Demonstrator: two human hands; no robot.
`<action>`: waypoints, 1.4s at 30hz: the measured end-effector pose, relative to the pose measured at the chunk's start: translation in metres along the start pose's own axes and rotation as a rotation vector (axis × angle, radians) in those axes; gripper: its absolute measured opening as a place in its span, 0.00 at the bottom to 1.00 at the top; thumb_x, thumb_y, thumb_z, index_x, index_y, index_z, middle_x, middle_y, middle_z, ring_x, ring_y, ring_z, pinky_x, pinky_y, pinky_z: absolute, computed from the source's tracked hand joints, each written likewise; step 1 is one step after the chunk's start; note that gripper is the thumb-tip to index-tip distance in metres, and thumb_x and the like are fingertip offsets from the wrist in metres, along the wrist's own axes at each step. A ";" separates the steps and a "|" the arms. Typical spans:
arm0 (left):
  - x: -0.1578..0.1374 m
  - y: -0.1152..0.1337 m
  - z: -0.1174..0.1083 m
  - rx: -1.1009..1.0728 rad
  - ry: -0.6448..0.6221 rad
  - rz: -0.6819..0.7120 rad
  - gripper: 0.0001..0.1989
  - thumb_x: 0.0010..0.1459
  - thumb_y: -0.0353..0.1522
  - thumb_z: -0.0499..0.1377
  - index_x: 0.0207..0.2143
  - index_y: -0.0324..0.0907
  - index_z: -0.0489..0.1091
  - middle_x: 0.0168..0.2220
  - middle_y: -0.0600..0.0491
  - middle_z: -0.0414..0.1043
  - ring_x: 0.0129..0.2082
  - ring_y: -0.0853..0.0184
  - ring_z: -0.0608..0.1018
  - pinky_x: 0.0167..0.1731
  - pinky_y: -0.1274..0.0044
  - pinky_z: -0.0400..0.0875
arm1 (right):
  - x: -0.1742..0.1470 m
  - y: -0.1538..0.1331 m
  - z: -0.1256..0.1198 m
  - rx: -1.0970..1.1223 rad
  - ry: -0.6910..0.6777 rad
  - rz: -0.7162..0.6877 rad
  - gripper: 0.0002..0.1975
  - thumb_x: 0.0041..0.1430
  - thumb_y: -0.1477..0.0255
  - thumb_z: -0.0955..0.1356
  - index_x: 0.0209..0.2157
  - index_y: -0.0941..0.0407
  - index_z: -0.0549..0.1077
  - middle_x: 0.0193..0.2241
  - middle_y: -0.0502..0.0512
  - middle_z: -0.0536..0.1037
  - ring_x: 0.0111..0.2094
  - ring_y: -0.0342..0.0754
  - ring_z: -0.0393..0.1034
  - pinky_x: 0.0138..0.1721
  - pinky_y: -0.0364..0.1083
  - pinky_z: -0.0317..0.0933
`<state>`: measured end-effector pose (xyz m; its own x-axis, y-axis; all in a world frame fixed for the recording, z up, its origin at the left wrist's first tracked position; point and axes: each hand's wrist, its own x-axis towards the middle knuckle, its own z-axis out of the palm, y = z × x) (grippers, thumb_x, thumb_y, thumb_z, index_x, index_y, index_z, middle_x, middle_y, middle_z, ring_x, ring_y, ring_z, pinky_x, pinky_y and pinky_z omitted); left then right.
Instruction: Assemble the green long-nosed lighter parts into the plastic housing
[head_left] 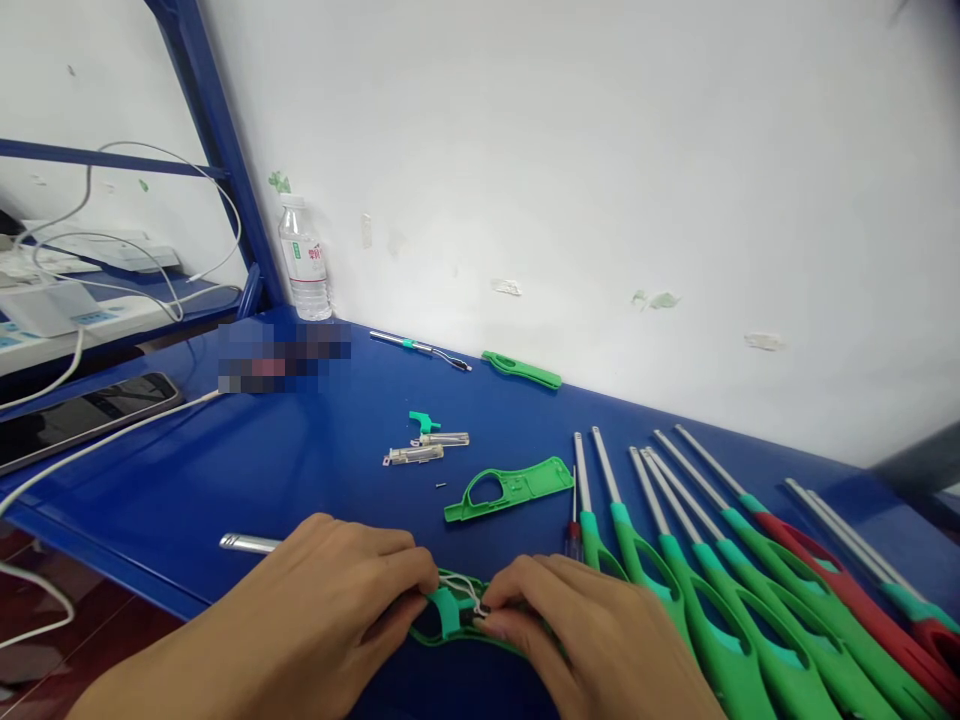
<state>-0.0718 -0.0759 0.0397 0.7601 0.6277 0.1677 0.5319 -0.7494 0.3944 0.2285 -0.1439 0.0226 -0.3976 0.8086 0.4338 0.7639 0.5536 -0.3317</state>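
Near the front edge of the table, my left hand (352, 585) is closed around the neck side of an opened green long-neck lighter (491, 638). Its metal tube (244, 543) sticks out to the left past my wrist. A teal trigger (448, 612) sits in the shell, beside my left fingertips. My right hand (592, 625) is at the handle end, thumb and forefinger pinching by the end of a white wire (463, 581). What exactly lies between those fingertips is partly hidden. Behind my hands lies a loose green shell half (517, 487).
Several finished-looking lighters (712, 590) lie fanned at the right, beside a screwdriver (574, 535). Farther back are clear fuel tanks (416, 454), a teal trigger piece (424, 421), a screw (440, 485), a tube with wire (412, 344), another green shell (521, 369), a bottle (306, 260) and a phone (90, 412).
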 end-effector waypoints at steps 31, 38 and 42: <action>0.001 -0.001 0.001 0.029 0.037 0.038 0.15 0.84 0.23 0.64 0.48 0.55 0.81 0.43 0.66 0.90 0.39 0.66 0.89 0.39 0.66 0.66 | 0.002 -0.005 -0.003 0.026 0.016 -0.007 0.19 0.78 0.82 0.82 0.49 0.45 0.77 0.38 0.35 0.89 0.32 0.44 0.88 0.32 0.46 0.66; 0.002 0.000 0.000 0.016 0.068 0.053 0.15 0.84 0.23 0.65 0.48 0.55 0.82 0.42 0.67 0.90 0.37 0.68 0.88 0.38 0.67 0.66 | 0.001 -0.006 -0.002 0.011 0.011 -0.017 0.14 0.85 0.80 0.77 0.51 0.44 0.77 0.40 0.36 0.90 0.35 0.45 0.89 0.33 0.47 0.67; 0.003 0.001 0.000 0.004 0.087 0.071 0.16 0.83 0.22 0.65 0.49 0.55 0.83 0.42 0.67 0.90 0.37 0.69 0.88 0.38 0.67 0.67 | 0.001 -0.006 -0.003 -0.035 0.014 -0.031 0.13 0.86 0.80 0.75 0.50 0.44 0.77 0.39 0.37 0.89 0.34 0.46 0.89 0.32 0.48 0.66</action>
<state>-0.0690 -0.0748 0.0404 0.7610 0.5886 0.2729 0.4795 -0.7936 0.3747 0.2246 -0.1471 0.0273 -0.4146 0.7878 0.4555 0.7687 0.5710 -0.2880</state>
